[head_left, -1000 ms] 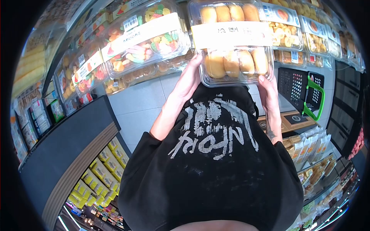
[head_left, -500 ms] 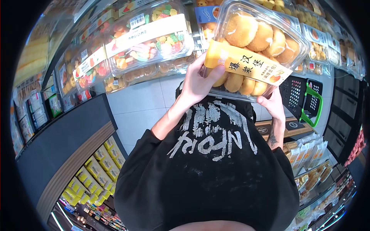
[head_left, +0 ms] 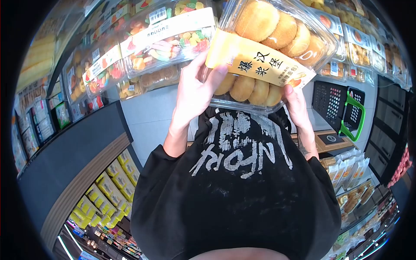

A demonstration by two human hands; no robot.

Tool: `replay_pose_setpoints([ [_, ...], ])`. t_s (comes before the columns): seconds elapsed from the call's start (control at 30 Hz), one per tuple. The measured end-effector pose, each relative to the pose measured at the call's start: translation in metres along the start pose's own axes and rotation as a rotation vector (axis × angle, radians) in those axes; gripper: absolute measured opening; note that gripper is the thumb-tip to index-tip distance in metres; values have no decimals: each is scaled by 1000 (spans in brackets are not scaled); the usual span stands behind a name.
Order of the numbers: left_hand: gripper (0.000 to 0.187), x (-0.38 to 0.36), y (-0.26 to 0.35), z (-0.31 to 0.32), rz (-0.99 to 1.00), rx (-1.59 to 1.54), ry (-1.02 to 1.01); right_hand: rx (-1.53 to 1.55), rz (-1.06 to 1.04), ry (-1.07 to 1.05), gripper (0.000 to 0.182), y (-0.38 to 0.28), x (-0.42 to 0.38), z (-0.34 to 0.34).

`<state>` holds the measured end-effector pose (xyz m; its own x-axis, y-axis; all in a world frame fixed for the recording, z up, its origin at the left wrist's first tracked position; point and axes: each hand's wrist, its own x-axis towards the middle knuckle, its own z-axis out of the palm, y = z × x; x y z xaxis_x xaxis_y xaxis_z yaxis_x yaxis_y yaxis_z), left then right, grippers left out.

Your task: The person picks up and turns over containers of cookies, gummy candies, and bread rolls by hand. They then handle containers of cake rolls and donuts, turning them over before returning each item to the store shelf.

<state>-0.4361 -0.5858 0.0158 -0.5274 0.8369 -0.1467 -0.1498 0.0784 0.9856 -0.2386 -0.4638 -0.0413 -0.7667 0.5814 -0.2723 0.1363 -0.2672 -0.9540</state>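
Observation:
A clear plastic box of round golden buns [head_left: 264,54] with a yellow paper band is held tilted in front of my chest. My left hand [head_left: 197,89] grips its left side, thumb pressed on the end of the band and fingers hidden behind the box. At the lower right corner, my right hand [head_left: 297,104] holds the box with the thumb on its edge; its other fingers are mostly out of sight underneath. Two rows of buns show through the lid, above and below the band.
Boxes of colourful gummy candy [head_left: 167,41] stand at the upper left, with more packaged snacks [head_left: 359,47] at the upper right. A black shopping basket with a green handle [head_left: 355,117] is on the right. Yellow packets [head_left: 104,190] fill a lower left shelf; pale bags [head_left: 351,167] stand lower right.
The box of buns has moved left and closer to me, with both hands still on it. My right thumb now lies higher on the box's edge.

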Motion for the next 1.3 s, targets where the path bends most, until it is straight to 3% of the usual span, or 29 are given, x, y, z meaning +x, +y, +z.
replay_pose_setpoints([
  [0.2, 46, -1, -11, -2, 3, 88, 23, -27, 48, -37, 40, -6, 3, 1],
  [0.37, 68, 4, -27, -16, 294, 235, -111, -382, 210, -223, 40, -1, 1, -26],
  [0.43, 67, 8, -28, -18, 475, 334, -161, -445, -314, -55, 46, 35, 4, -37],
  [0.5, 61, 15, -25, -17, 563, 362, -266, -85, -486, -89, 50, 88, 50, -64],
  [0.57, 58, 17, -26, -9, 635, 365, -283, 48, -484, -81, 51, 93, 56, -67],
  [0.7, 59, 9, -28, 3, 414, 215, -245, -155, -154, 17, 47, 10, -3, -44],
  [0.73, 62, 3, -32, 3, 234, 208, -248, -208, -73, 41, 46, -9, -14, -41],
  [0.8, 63, -4, -50, 7, 47, 71, -215, -563, 170, -138, 41, -22, -12, -55],
  [0.83, 64, -7, -56, 10, -49, 4, -198, -275, 129, -14, 39, -26, -13, -46],
  [0.9, 54, -8, -65, 16, -63, -113, -179, -118, -41, 51, 42, -20, -9, -40],
  [1.03, 42, -8, -67, 19, -121, -188, -144, -158, 28, 65, 56, -8, -5, -47],
  [1.07, 42, -8, -68, 19, -121, -224, -133, -120, 72, 5, 66, -8, -5, -49],
  [1.17, 42, -7, -61, 18, -132, -213, -102, -210, 19, -170, 71, -6, -1, -52],
  [1.3, 43, -5, -61, 9, -97, -207, -122, -21, 217, -249, 85, -12, 10, -45],
])
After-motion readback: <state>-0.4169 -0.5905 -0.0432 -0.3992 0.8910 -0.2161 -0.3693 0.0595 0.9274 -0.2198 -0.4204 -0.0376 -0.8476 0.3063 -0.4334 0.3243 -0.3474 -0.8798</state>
